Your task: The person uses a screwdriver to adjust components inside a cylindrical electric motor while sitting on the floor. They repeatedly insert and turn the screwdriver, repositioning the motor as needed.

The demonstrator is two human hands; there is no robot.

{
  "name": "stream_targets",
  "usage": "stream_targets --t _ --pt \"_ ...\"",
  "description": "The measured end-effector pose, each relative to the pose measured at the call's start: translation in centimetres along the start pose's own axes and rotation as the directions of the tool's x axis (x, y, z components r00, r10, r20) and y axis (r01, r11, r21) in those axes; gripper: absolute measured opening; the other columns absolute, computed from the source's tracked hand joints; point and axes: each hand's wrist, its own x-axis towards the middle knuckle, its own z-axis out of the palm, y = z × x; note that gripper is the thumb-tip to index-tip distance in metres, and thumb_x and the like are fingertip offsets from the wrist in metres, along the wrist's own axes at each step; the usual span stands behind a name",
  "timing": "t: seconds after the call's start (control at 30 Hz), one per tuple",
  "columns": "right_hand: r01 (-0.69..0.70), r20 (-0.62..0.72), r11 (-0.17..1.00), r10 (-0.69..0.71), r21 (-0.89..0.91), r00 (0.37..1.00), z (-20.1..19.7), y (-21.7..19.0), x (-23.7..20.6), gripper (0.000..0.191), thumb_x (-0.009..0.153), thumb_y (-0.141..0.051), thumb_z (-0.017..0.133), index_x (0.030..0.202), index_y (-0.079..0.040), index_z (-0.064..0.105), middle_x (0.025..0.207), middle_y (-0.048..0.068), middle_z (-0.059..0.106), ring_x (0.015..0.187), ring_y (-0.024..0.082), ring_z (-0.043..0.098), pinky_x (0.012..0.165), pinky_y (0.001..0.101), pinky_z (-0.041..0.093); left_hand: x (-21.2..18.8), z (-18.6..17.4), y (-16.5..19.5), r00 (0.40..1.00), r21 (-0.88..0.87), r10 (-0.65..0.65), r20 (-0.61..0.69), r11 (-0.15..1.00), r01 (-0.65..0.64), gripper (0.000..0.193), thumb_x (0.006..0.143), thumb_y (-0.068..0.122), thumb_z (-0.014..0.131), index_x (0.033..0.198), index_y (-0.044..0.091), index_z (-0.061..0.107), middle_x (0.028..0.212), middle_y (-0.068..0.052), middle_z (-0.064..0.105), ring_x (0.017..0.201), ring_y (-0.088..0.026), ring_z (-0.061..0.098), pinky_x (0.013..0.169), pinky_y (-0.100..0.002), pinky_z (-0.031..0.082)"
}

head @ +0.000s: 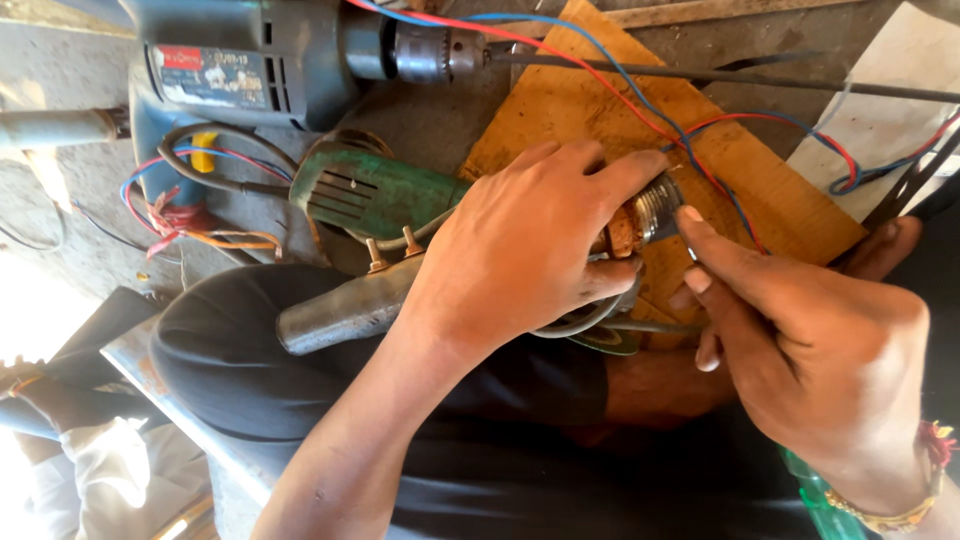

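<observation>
Both hands work on a small threaded metal fitting (645, 215).
Left hand (520, 250) has its grip wrapped around the fitting; right hand (810, 350) pinches its threaded end above the plywood board (600, 110).

Strong sunlight overexposes the lower left corner; the centre is evenly lit and sharp, the edges slightly curved.

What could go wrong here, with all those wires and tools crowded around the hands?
The red and blue wires run right beside the threaded metal part pinched between the left hand and right hand; they might snag. The blue drill lies close, its long bit pointing over the board; a bump could jab.
</observation>
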Motion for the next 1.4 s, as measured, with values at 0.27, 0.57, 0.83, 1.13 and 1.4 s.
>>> stream_targets --t 0.27,0.57,0.83,1.13,1.4 --pt "0.005 -0.038 1.0 -0.007 -0.03 0.999 0.8 -0.7 -0.4 0.027 0.096 0.005 0.069 0.124 0.002 0.071 0.073 0.008 0.071 0.052 0.007 0.062 0.053 0.0218 0.048 -0.8 0.6 -0.3 0.998 0.021 0.027 -0.049 0.999 -0.026 0.068 0.07 0.029 0.088 0.131 0.015 0.062 0.097 -0.005 0.064 0.096 -0.03 0.065 0.077 -0.045 0.052" --pt "-0.02 -0.034 0.997 0.017 -0.069 0.999 1.2 -1.0 -0.6 0.026 0.097 0.006 0.069 0.123 0.002 0.072 0.068 0.008 0.068 0.052 0.008 0.061 0.054 0.0221 0.047 -1.1 0.8 -0.5 0.997 0.042 0.032 -0.065 0.999 -0.029 0.071 0.068 0.03 0.09 0.132 0.014 0.061 0.099 -0.006 0.064 0.097 -0.029 0.065 0.078 -0.045 0.053" --pt "0.01 -0.072 0.994 -0.018 -0.109 0.997 1.8 -1.5 -0.6 0.025 0.097 0.01 0.066 0.12 0.004 0.072 0.069 0.01 0.068 0.053 0.01 0.061 0.055 0.0246 0.048 -0.8 0.8 -0.1 0.998 0.061 0.044 -0.047 0.997 -0.041 0.067 0.068 0.025 0.089 0.127 0.01 0.063 0.101 -0.006 0.067 0.102 -0.031 0.065 0.08 -0.045 0.054" --pt "-0.014 -0.123 0.992 -0.002 -0.128 0.992 2.1 -2.0 -1.2 0.031 0.09 0.011 0.069 0.12 0.003 0.073 0.06 0.008 0.063 0.05 0.012 0.059 0.073 0.0281 0.052 -0.9 0.4 -0.1 0.995 -0.025 0.066 -0.077 0.997 -0.068 0.065 0.065 0.02 0.088 0.123 0.005 0.065 0.102 -0.007 0.071 0.103 -0.033 0.064 0.084 -0.046 0.053" --pt "0.06 -0.157 0.985 -0.085 -0.159 0.984 1.7 -2.1 -1.8 0.033 0.088 0.007 0.068 0.12 0.0 0.073 0.072 0.01 0.066 0.06 0.019 0.063 0.099 0.0255 0.045 -0.8 -0.3 1.0 0.994 -0.063 0.057 -0.098 0.996 -0.063 0.064 0.065 0.019 0.088 0.124 0.005 0.066 0.096 -0.008 0.072 0.103 -0.035 0.063 0.082 -0.046 0.052"
